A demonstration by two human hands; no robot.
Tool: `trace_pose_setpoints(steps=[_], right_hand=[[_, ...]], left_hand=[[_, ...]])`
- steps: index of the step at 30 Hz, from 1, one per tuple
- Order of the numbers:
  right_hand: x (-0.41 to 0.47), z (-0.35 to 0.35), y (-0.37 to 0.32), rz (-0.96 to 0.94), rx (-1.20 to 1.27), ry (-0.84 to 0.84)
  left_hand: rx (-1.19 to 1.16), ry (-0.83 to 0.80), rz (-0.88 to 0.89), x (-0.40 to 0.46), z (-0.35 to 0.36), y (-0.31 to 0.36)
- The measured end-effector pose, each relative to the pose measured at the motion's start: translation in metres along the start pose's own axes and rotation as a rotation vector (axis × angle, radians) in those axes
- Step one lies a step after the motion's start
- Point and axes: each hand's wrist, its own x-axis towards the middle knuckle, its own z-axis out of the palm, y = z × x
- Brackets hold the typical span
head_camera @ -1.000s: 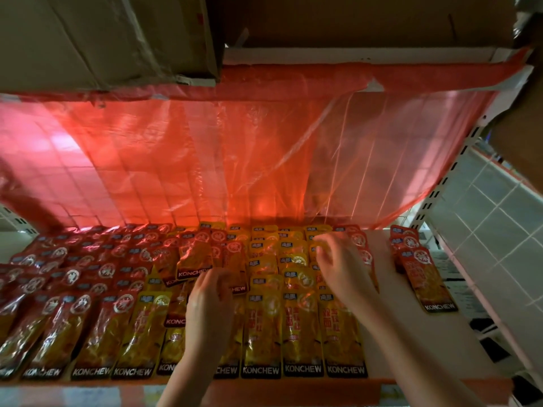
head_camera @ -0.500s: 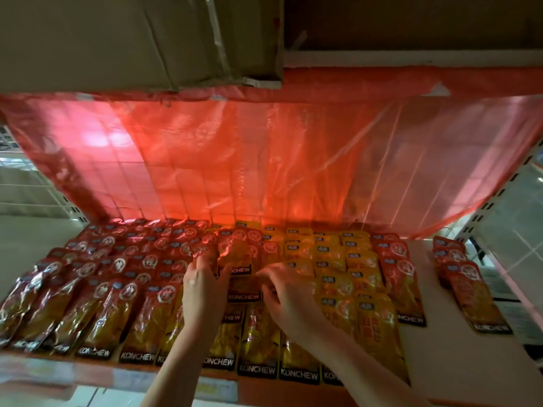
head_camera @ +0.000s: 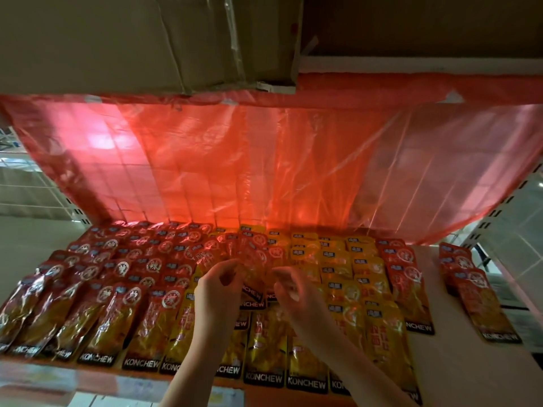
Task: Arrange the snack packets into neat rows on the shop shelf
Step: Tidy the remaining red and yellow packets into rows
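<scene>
Both hands have shifted left across the shelf since a second ago: right hand (head_camera: pixel 296 295) was out over the yellow rows near the right side, now it sits mid-shelf just beside the left hand (head_camera: pixel 219 292). View has swung left too, so the small separate red stack (head_camera: pixel 479 292) now sits at far right.

Left hand: fingers curled, thumb and fingertips pinching the lower end of a loose red packet (head_camera: pixel 249 268) that stands tilted above the flat rows. Right hand: fingers curled toward the same packet's right edge; looks like it pinches it, but contact is partly hidden by the film's glare.

Packets on shelf, all flat, "KONCHEW" ends toward the front edge:
- red packets (head_camera: pixel 117 283) fill the left half in overlapping rows, front row slightly skewed
- yellow packets (head_camera: pixel 346 277) fill the centre-right in straighter columns
- one column of red packets (head_camera: pixel 408 283) just right of the yellow block
- bare white shelf (head_camera: pixel 440 333) between that column and the separate stack

Held packet hovers over the seam where the red rows meet the yellow rows.

Red translucent plastic sheet (head_camera: pixel 264 160) hangs behind the rows. Cardboard box (head_camera: pixel 147 39) on the level above, upper left.
</scene>
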Motion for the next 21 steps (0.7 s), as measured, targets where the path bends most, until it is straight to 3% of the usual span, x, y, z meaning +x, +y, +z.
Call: trace_pose_setpoints(steps=[4,8,12,14,18,21], right_hand=[[-0.006,-0.013,-0.004,0.112,0.291,-0.133],[-0.013,-0.026,-0.001,0.144,0.574,-0.149],[-0.024,-0.048,-0.004,0.063,0.410,-0.102],[-0.031,-0.059,0.001,0.075,0.368,-0.004],[-0.041,-0.086,0.021,0.202,0.578,0.362],[-0.054,-0.113,0.026,0.061,0.424,0.555]], left_hand=[[-0.110,-0.092,0.044,-0.018,0.008,0.015],[-0.221,-0.150,0.109,-0.035,0.026,0.026],[-0.324,-0.295,0.107,-0.052,0.050,0.040],[-0.327,-0.350,0.110,-0.059,0.061,0.045],[-0.289,-0.475,0.173,-0.069,0.081,0.050],[-0.228,-0.534,0.183,-0.075,0.094,0.051]])
